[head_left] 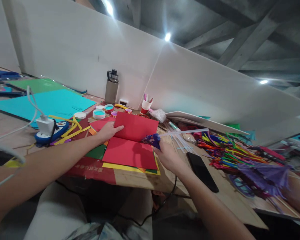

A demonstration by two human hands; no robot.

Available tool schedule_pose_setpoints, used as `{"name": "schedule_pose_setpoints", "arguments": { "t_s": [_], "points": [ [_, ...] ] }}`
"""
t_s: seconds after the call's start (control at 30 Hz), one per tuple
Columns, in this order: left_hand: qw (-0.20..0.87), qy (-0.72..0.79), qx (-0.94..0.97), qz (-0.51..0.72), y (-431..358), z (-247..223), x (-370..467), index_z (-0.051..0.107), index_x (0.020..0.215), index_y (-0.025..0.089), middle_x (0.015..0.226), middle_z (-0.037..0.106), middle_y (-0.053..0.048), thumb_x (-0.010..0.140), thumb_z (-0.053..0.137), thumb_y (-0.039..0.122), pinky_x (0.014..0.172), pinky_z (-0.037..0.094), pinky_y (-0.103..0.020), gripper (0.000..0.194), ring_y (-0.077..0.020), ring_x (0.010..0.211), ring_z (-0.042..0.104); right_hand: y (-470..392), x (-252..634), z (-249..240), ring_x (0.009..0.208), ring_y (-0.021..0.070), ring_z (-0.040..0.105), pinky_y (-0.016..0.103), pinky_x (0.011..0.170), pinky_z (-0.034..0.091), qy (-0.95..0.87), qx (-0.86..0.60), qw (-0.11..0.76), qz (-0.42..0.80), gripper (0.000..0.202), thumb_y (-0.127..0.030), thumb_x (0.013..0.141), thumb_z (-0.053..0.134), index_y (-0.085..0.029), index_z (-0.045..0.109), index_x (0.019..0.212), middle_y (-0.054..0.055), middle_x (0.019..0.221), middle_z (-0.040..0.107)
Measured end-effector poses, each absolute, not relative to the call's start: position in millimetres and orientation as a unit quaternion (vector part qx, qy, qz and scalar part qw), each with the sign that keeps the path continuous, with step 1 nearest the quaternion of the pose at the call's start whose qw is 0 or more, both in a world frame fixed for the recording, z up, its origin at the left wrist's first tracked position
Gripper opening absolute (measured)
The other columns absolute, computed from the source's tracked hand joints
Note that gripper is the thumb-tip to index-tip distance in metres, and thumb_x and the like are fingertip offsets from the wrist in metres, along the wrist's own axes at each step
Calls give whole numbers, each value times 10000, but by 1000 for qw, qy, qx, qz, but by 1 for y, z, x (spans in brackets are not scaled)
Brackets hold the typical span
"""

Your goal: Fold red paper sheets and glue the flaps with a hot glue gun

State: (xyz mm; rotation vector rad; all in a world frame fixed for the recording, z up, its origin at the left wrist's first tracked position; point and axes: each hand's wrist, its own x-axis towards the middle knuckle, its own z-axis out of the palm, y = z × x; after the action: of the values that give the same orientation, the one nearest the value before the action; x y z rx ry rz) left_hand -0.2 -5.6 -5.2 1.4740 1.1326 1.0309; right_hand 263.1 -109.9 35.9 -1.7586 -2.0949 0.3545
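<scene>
A folded sheet of red card (130,153) lies on the table in front of me, over yellow and green sheets. My left hand (109,131) pinches the upper flap of the card at its left edge, thumb in front, and holds it raised. A dark blue glue gun (152,140) is in my right hand (166,153), fingers wrapped round its handle. Its nozzle points left, close to the fold at the card's right side; I cannot tell whether it touches. A long clear glue stick (185,132) juts from its back, and a black cord (173,190) hangs below.
A black phone (202,171) lies right of my right arm, near clear glue sticks and colourful pipe cleaners (227,150). Small paint pots (99,114), a bottle (111,88) and a pen cup (146,106) stand behind. At left are a power strip (51,133) and blue card (52,103).
</scene>
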Motion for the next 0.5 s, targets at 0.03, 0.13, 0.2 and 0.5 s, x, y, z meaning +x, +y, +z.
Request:
{"name": "schedule_pose_setpoints", "arguments": {
  "t_s": [0.03,0.13,0.2,0.5],
  "points": [
    [494,455,606,426,-6,-5,0,661,1020,143,975,729,-109,675,685,547,622,554,-323,532,-273,828,690,-111,268,37,1057,230,579,307,855,415,-739,-634,187,125,279,-235,874,468,-167,534,1137,139,1144,626],
    [499,453,604,426,-8,-3,0,661,1026,138,975,729,-111,675,687,542,632,551,-320,536,-266,818,690,-116,278,40,1043,258,580,331,850,413,-716,-672,161,103,247,-243,876,468,-135,550,1083,162,1084,637],
    [492,461,606,422,-8,-3,0,664,1010,135,960,730,-115,677,682,547,626,546,-322,530,-269,809,690,-118,282,41,1058,264,571,334,857,406,-714,-677,156,83,250,-237,874,468,-129,546,1085,166,1077,635],
    [543,425,578,436,-3,-9,-1,672,967,144,917,730,-109,663,685,567,645,529,-340,522,-279,813,684,-119,247,45,986,247,607,298,776,419,-732,-656,153,106,239,-269,878,464,-155,550,1069,157,1073,648]
  ]
}}
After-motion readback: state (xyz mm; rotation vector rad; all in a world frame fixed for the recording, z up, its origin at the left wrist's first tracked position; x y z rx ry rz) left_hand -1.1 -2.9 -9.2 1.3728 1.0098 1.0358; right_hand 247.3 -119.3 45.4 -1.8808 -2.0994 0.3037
